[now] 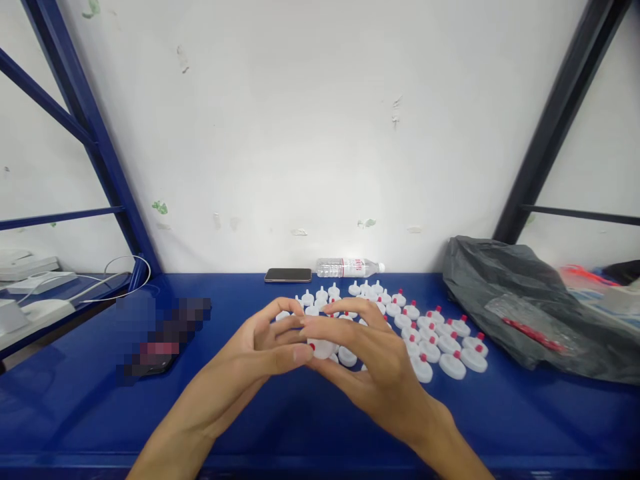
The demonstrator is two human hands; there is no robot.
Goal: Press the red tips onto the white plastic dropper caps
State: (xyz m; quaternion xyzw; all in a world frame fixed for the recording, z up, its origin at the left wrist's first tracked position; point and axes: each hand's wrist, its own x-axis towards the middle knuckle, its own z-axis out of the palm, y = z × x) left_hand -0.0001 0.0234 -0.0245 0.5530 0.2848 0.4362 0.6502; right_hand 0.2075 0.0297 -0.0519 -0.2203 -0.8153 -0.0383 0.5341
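Note:
In front of my chest, both hands meet around one white plastic nozzle lid (325, 349), round and squat, partly covered by my fingers. My right hand (377, 350) is closed round its body. With thumb and fingers, my left hand (265, 353) pinches at its small red cap (312, 347), of which only a bit shows. Behind and to the right, several similar lids with red caps (453, 365) stand on the blue table. Farther left, several white lids with bare spouts (321, 293) stand in rows, some hidden behind my hands.
A phone (287, 275) and a clear water bottle (350, 267) lie along the wall. At right, a clear packet of red pieces (535, 327) rests on a dark plastic bag (480, 280). A blurred dark object (173, 337) lies left. Blue frame posts (95, 140) rise beside the table.

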